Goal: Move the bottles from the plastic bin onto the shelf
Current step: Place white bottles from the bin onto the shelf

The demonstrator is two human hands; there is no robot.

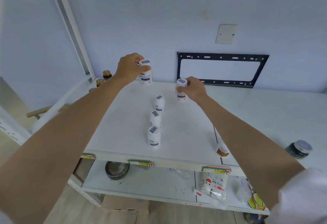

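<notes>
**Now two bottles in the hands, three more standing on the shelf**

Both hands grasp one white bottle each, near the cap. The left hand [129,68] holds the far bottle [145,75] upright above the back of the shelf top [123,117]; whether its base touches the surface, I cannot tell. The right hand [194,89] holds the second bottle [181,91] low over the shelf, perhaps resting on it. In total five white bottles are visible. Three standing bottles [155,126] form a line toward the front edge, between the two forearms.

At the left back corner are two dark jars with gold lids [104,77]. One brown-label bottle [222,151] stands beside the right forearm, and a dark jar [299,150] is further right. On the lower shelf lie stacked metal bowls [117,169] and a printed bag [215,184].
</notes>
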